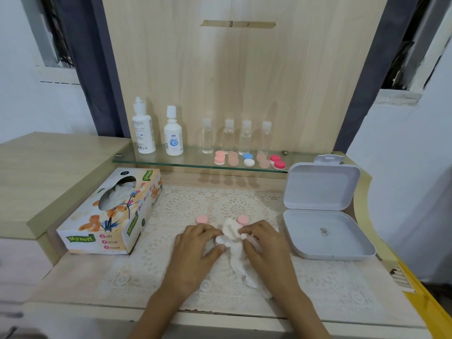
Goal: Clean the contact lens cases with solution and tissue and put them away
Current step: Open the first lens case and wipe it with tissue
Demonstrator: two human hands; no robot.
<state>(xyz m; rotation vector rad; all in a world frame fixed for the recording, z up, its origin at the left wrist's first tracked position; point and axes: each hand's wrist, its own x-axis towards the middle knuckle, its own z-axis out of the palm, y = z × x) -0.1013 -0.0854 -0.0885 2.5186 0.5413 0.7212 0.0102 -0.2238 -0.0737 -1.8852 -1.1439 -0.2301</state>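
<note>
My left hand [199, 243] and my right hand [263, 241] meet over the lace mat, both with fingers curled around a crumpled white tissue [232, 237]. The tissue wraps a small white piece held between thumb and fingers; it is mostly hidden. Two pink caps [202, 219] [243, 219] lie on the mat just beyond my fingers. On the glass shelf [156, 162] stand two white solution bottles [143, 128] [173, 134] and several lens cases: pink [219, 157], tan [233, 158], blue and white [248, 159], red [277, 161].
A tissue box [107, 216] sits at the left of the mat. An open white storage box [322, 211] lies at the right, lid raised. Several small clear bottles [228, 134] stand on the shelf against the wooden back panel. The table's front edge is near my wrists.
</note>
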